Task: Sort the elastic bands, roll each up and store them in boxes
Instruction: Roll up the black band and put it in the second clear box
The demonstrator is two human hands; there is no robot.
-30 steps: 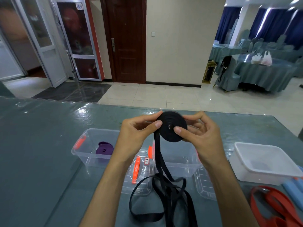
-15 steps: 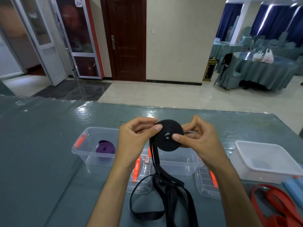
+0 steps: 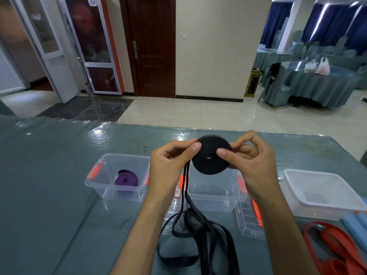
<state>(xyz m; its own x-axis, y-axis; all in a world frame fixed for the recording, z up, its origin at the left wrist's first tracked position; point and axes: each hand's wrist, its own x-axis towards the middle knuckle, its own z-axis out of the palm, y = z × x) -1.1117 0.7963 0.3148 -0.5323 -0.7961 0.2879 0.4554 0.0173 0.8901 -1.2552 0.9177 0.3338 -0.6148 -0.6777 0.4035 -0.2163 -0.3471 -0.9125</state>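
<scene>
Nearest the viewer, a loose tangle of black elastic band (image 3: 200, 241) spread on the grey-green table (image 3: 49, 195), a double strand rising straight up from it. Off to the right near the table edge, a red band (image 3: 337, 247) lying unrolled, blue bands (image 3: 355, 227) just beyond it. Above the tangle, held in the air, a flat black roll (image 3: 211, 154), disc face turned toward the viewer, tail leaving its left edge and hanging down. Left hand (image 3: 168, 165) closed around that tail beside the roll, thumb tip on the disc's upper left. Right hand (image 3: 252, 161) pinching the roll itself, thumb on the face near the centre hole, fingers behind. Directly below and slightly beyond the roll, an empty clear box (image 3: 216, 197); to its left, a second clear box (image 3: 117, 175) holding a rolled purple band (image 3: 126, 180); to the right, a white box (image 3: 321, 193). Much slack left to wind, so probably more turns before lowering into the box underneath.
</scene>
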